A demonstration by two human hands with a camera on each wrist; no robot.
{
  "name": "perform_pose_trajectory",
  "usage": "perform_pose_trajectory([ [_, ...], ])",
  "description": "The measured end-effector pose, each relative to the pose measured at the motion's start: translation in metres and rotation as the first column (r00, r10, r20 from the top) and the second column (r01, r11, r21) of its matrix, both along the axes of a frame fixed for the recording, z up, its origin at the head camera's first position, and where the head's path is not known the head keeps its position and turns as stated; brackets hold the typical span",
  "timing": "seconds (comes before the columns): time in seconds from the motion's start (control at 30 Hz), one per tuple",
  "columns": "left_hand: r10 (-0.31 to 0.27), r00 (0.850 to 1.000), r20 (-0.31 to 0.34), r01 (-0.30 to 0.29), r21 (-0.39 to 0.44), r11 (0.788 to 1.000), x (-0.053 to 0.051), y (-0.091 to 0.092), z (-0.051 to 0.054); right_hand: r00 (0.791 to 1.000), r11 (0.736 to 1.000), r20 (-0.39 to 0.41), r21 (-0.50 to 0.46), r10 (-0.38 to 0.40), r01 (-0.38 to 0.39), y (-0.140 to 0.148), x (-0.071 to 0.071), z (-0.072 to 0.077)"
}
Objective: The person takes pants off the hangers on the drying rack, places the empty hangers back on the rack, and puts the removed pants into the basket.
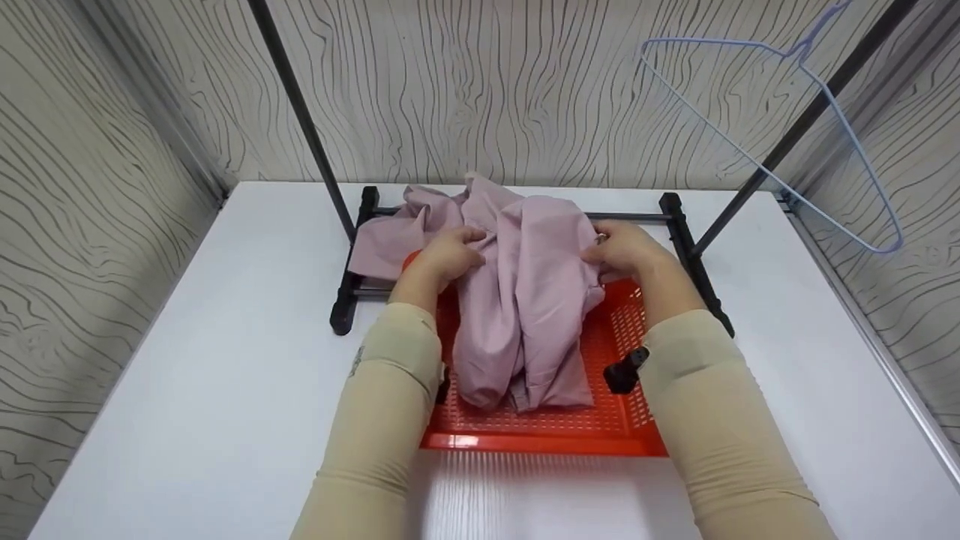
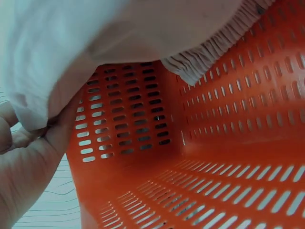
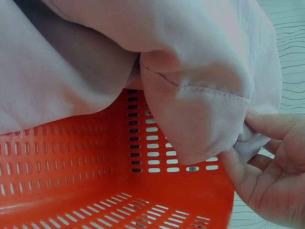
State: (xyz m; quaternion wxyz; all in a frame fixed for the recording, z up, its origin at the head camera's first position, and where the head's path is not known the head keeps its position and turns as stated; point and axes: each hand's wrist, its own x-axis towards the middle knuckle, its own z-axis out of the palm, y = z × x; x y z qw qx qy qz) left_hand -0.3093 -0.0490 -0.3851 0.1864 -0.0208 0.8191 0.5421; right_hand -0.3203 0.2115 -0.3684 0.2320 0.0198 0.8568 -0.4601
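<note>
Both hands (image 1: 451, 253) (image 1: 624, 249) pinch pink cloth (image 1: 551, 277) (red basket (image 1: 547, 442) beneath).

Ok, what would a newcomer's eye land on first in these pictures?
Probably first, the crumpled dusty-pink cloth garment at the head view's centre, pinched by the left hand and right hand over the bright red, slotted plastic basket. Next, likely the thin lilac-blue triangular hanger at upper right, crossing in front of the slanting black pole.

Garment (image 1: 525, 277) over bskt (image 1: 540, 444), rack feet (image 1: 342, 319) L & R, hanger (image 1: 802, 51) upper R, wall (image 1: 495, 97) behind
</note>
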Motion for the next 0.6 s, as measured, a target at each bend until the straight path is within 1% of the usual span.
perform_pose_trajectory([
  [0.07,0.003,1.0,-0.012,-0.003,-0.007,1.0,0.0,-0.001,0.001,1.0,1.0,-0.01,-0.008,-0.01,0.01,0.0,-0.001,0.0],
  [0.13,0.017,1.0,-0.019,-0.017,-0.006,1.0,0.0,-0.001,0.002,0.999,0.999,-0.017,-0.023,-0.028,0.028,-0.002,-0.001,0.001],
  [0.2,0.032,0.999,-0.033,-0.033,-0.019,0.999,0.0,-0.001,0.003,0.999,0.999,-0.032,-0.021,-0.04,0.04,-0.003,-0.002,0.002],
  [0.3,0.052,0.997,-0.048,-0.053,-0.014,0.999,-0.002,-0.001,0.005,0.997,0.998,-0.057,-0.027,-0.056,0.055,-0.005,-0.003,0.003],
  [0.53,0.057,0.995,-0.078,-0.058,-0.01,0.998,-0.005,-0.002,0.008,0.99,0.997,-0.122,-0.032,-0.068,0.065,-0.006,-0.004,0.007],
  [0.6,0.057,0.994,-0.097,-0.058,-0.014,0.998,-0.005,-0.003,0.011,0.987,0.997,-0.141,-0.034,-0.074,0.07,-0.005,-0.004,0.01],
])
